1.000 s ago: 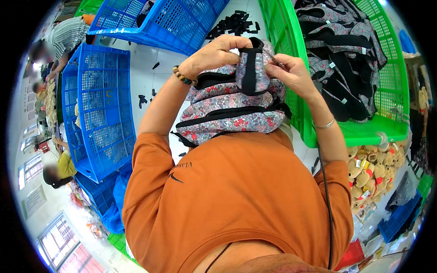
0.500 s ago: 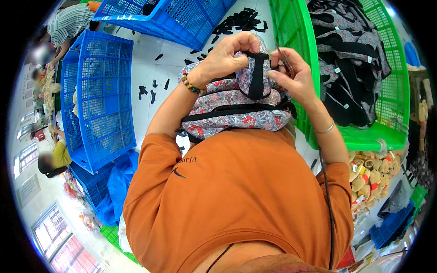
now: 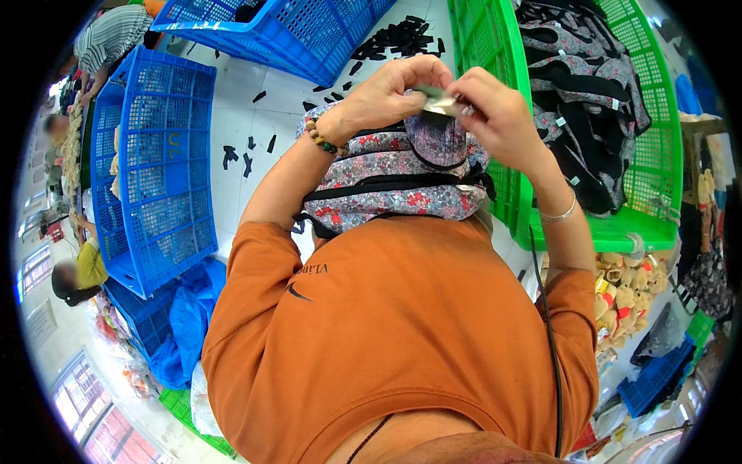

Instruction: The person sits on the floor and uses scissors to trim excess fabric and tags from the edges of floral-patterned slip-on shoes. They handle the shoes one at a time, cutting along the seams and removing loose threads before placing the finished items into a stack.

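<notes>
My left hand (image 3: 390, 93) pinches the top of a rounded floral fabric piece with black trim (image 3: 437, 143). At that edge, close to the left fingertips, my right hand (image 3: 495, 112) holds what looks like small metal snips (image 3: 442, 102). Motion smears their blades, so I cannot tell whether they touch the fabric. Beneath both hands, several padded grey-and-red floral pieces with black edging (image 3: 402, 203) lie against my body. The fingers partly hide the upper end of the held piece.
A green crate (image 3: 533, 185) of floral and black fabric pieces (image 3: 580, 93) stands at right. Blue crates (image 3: 174, 170) stand at left and ahead. Short black strips (image 3: 398, 39) litter the pale floor. Tan plush toys (image 3: 630, 294) lie lower right; other people are at far left.
My right hand has moved left with the snips, up to the left fingertips. The fabric's black strip, plainly visible before, is now largely covered. The whole view has shifted slightly.
</notes>
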{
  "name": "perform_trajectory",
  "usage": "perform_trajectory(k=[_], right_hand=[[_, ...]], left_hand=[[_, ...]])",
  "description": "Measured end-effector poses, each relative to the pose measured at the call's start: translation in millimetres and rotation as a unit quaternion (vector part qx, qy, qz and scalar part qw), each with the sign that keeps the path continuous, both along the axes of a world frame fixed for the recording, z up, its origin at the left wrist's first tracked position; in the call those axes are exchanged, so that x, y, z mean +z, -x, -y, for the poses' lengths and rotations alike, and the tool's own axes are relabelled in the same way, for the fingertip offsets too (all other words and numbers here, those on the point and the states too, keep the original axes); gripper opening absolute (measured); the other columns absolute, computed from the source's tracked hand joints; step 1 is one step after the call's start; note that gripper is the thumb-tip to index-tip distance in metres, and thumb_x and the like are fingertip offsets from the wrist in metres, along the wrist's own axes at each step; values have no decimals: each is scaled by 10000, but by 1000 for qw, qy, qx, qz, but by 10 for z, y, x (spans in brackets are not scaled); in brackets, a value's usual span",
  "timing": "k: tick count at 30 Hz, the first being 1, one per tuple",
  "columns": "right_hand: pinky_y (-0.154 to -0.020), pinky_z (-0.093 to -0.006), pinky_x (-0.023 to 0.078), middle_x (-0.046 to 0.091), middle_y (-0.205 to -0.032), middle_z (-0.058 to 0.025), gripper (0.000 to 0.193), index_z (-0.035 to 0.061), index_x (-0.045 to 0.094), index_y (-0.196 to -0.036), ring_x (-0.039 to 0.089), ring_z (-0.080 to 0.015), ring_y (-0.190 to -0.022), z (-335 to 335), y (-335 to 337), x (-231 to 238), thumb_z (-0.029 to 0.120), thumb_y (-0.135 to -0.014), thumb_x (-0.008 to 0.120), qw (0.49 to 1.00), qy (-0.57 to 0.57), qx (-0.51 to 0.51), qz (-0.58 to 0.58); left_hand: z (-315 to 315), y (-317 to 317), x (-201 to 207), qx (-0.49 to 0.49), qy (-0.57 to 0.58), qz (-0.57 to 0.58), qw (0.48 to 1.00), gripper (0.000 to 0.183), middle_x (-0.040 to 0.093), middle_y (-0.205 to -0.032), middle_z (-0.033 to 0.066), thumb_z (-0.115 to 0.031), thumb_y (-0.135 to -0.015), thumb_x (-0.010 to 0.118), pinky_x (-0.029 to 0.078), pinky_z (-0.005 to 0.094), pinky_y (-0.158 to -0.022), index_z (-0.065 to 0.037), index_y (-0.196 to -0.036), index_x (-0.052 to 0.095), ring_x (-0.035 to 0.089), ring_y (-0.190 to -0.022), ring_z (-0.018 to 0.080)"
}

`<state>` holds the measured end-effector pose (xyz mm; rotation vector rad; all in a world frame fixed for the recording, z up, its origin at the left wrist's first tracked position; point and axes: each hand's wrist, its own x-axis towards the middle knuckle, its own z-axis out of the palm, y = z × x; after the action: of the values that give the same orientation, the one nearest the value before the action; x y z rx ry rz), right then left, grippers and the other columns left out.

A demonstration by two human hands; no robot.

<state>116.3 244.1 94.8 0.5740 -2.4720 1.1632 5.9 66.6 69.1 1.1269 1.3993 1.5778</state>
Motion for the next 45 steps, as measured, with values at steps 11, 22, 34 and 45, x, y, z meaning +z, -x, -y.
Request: perform_trajectory(k=[11, 22, 34, 45], right_hand=[[-494, -197, 331, 492, -627, 42, 149, -8, 620, -870, 390, -25, -570, 25, -20, 72, 132, -841, 661, 958, 237, -80, 141], [-495, -314, 426, 531, -668, -74, 328, 25, 579, -772, 540, -233, -550, -383, -269, 146, 340, -806, 662, 981, -135, -132, 44], [-465, -304, 422, 508, -652, -30, 347, 69, 571, -728, 548, -202, -540, -433, -151, 224, 398, -768, 672, 963, -253, -94, -24], [-447, -292, 398, 525, -666, -38, 310, 50, 591, -766, 527, -187, -506, -470, -162, 316, 341, -765, 696, 966, -240, -95, -9]], left_hand=[[35, -181, 129, 137, 16, -55, 989, 153, 650, -814, 9, -49, -764, 715, 461, 198, -667, 4, -897, 663, 562, -748, 52], [-15, 25, 53, 87, 25, 94, 991, 160, 594, -788, -40, -134, -844, 663, 414, 168, -626, -32, -967, 646, 516, -719, 14], [-175, 183, 256, 3, 81, 86, 993, 164, 624, -817, -30, -176, -859, 649, 436, 177, -693, -48, -962, 643, 556, -766, 24], [-167, 331, 326, -72, 90, 144, 983, 146, 636, -851, -22, -152, -847, 652, 444, 188, -751, -48, -950, 655, 566, -807, 39]])
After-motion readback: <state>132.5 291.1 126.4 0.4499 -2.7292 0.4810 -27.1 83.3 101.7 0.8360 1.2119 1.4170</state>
